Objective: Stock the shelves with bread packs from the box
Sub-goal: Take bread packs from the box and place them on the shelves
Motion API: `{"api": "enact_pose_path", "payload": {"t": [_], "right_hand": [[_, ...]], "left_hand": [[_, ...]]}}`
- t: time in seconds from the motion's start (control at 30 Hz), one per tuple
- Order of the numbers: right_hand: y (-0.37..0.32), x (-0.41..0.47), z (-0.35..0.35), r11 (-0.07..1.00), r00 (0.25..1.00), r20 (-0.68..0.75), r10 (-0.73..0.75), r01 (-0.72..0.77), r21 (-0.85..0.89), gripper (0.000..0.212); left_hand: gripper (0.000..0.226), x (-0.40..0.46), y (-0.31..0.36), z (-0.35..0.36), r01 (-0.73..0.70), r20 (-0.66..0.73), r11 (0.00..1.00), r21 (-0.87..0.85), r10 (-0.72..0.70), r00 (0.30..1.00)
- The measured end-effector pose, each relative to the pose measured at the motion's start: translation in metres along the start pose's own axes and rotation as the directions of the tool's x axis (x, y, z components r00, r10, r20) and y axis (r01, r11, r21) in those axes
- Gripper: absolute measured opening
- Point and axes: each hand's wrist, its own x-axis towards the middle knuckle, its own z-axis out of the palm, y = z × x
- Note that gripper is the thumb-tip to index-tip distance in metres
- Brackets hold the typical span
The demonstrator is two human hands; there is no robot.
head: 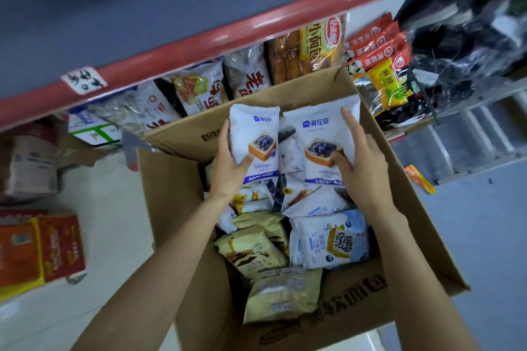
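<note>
An open cardboard box stands on the floor, filled with several bread packs in white, pale blue and yellow-green wrappers. My left hand grips a white bread pack printed with blueberry toast, held upright over the box. My right hand holds a second white bread pack of the same kind beside it. Behind the box a shelf with a red front strip carries a row of bagged bread.
Red and yellow seasoning packets fill the shelf to the right. Red and orange cartons lie on the floor at left, with a stacked bundle behind them. A metal ladder-like frame stands at right.
</note>
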Motion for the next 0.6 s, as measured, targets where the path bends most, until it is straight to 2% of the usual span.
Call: {"api": "enact_pose_path", "payload": {"t": [0.17,0.27,0.33,0.5,0.6], "right_hand": [[-0.066,-0.023,-0.047,0.986,0.996,0.071,-0.045,0.032,0.164,0.07],[-0.114,-0.036,-0.075,0.949,0.993,0.112,-0.032,-0.005,0.316,0.062],[-0.149,-0.042,-0.088,0.938,0.991,0.125,-0.057,0.011,0.345,0.053],[-0.238,-0.043,-0.106,0.878,0.977,0.053,-0.206,0.161,0.451,0.048],[-0.294,-0.04,-0.11,0.801,0.972,0.007,-0.236,0.19,0.568,0.046]], "left_hand": [[0.06,-0.045,0.057,-0.084,-0.044,-0.016,0.998,0.044,0.045,0.999],[0.049,-0.071,0.102,-0.136,-0.159,-0.002,0.986,0.058,0.159,0.987],[0.041,-0.087,0.128,-0.173,-0.236,0.006,0.966,0.105,0.237,0.971],[0.036,-0.117,0.177,-0.265,-0.359,-0.039,0.922,0.143,0.368,0.929],[0.039,-0.129,0.204,-0.321,-0.454,-0.128,0.868,0.202,0.483,0.866]]}}
